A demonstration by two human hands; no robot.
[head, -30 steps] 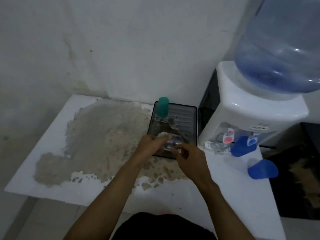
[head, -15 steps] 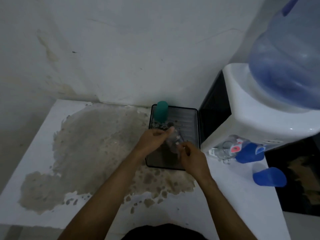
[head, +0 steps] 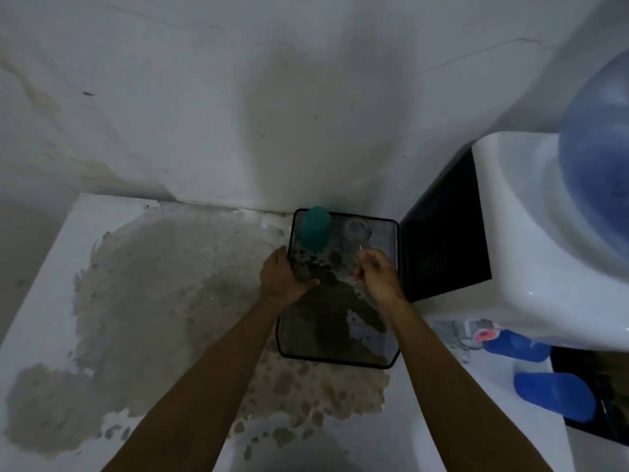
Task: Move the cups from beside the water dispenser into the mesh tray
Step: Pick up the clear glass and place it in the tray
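Note:
The black mesh tray (head: 388,233) lies on the white table beside the water dispenser (head: 517,240). A green cup (head: 315,229) stands upside down in its far left corner. A clear glass cup (head: 357,229) stands in the far right corner, free of both hands. My left hand (head: 284,279) grips the tray's left rim, thumb inside and fingers outside. My right hand (head: 376,274) hovers over the tray's right side just short of the clear cup, fingers loosely curled with nothing in them.
The white table (head: 44,284) has a large worn grey patch and meets the wall behind the tray. The dispenser's blue bottle (head: 599,172) looms at the right. Blue tap levers (head: 514,345) and a blue plastic piece (head: 554,395) sit low right.
Both hands carried the clear cup over the tray. It now stands in the far right corner, the right hand has let go, and the left hand has shifted to the tray's left rim.

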